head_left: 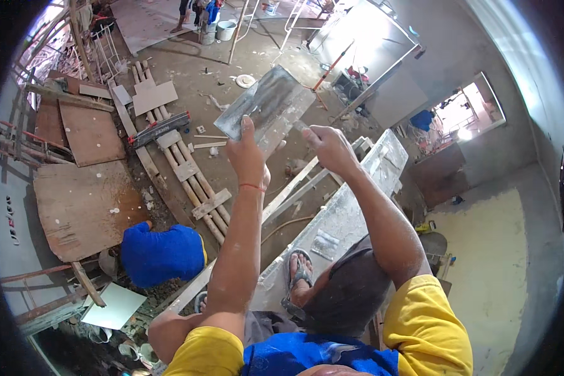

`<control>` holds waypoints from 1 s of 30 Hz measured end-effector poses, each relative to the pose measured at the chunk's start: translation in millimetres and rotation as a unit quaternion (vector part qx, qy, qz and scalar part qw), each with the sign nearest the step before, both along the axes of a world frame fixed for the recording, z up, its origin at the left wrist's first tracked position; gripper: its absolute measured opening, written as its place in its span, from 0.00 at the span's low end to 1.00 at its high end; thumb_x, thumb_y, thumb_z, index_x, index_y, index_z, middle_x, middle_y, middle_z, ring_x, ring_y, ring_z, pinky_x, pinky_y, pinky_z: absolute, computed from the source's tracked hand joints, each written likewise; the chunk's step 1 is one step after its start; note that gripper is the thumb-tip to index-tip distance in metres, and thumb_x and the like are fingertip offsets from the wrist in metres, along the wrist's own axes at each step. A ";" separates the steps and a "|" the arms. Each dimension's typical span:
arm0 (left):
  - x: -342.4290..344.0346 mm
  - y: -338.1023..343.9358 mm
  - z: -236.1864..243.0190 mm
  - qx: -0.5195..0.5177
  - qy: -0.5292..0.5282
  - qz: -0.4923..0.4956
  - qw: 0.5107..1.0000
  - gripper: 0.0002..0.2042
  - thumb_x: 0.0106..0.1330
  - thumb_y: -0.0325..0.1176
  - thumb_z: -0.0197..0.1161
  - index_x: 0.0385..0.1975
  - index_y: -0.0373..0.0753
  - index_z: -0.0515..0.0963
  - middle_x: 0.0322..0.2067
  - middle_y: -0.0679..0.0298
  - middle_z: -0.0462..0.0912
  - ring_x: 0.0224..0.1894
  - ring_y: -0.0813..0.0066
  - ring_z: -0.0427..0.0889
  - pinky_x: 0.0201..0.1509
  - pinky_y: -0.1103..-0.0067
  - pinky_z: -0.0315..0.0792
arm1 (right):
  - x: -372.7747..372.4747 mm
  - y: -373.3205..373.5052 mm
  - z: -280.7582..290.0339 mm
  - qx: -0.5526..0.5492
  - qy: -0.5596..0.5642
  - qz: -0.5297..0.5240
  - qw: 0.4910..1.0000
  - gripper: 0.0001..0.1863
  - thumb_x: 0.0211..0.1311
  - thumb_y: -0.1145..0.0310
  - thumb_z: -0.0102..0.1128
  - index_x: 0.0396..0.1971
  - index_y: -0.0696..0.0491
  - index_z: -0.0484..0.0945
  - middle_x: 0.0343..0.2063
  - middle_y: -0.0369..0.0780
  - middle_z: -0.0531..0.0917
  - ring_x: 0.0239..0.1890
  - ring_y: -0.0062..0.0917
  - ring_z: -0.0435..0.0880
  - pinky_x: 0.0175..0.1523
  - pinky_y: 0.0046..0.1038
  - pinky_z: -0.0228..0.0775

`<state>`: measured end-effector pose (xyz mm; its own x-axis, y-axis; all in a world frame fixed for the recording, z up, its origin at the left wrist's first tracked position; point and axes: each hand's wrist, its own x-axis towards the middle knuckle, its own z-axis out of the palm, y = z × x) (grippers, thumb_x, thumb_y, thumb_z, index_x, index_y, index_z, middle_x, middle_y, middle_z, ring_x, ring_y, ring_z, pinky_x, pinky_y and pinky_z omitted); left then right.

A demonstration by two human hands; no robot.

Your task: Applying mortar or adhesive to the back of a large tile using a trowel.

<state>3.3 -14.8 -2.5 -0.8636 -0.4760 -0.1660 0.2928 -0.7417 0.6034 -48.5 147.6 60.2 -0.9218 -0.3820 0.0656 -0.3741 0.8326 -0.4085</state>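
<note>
Out in front of me, my left hand (249,156) is closed on a flat rectangular plastering plate (257,103), its thumb pressed on the face. Dark grey smears cover one part of the plate; the other is paler and speckled with plaster. Beside its right edge, my right hand (333,149) is closed in a fist around a small tool (301,126). Only a short grey end of that tool shows, touching or very near the plate, so its kind is hidden. Below my arms, a sandalled foot (299,272) rests on a plaster-splashed plank (351,210).
Down to the left, a person in a blue shirt (163,254) is bent low. Bamboo poles with cross-boards (194,178) and a red-and-black tool case (160,130) lie left of centre. Plywood sheets (84,200) lie farther left. A pale bucket (226,30) stands at the back.
</note>
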 end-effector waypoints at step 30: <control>-5.9 0.1 -6.8 -0.011 0.000 -0.025 1.000 0.22 0.76 0.42 0.56 0.61 0.31 0.68 0.51 0.53 0.81 0.46 0.60 0.87 0.35 0.63 0.89 | -11.6 5.2 0.6 -0.011 0.027 -0.091 0.995 0.23 0.73 0.49 0.51 0.38 0.56 0.83 0.33 0.52 0.84 0.39 0.49 0.83 0.46 0.44 0.72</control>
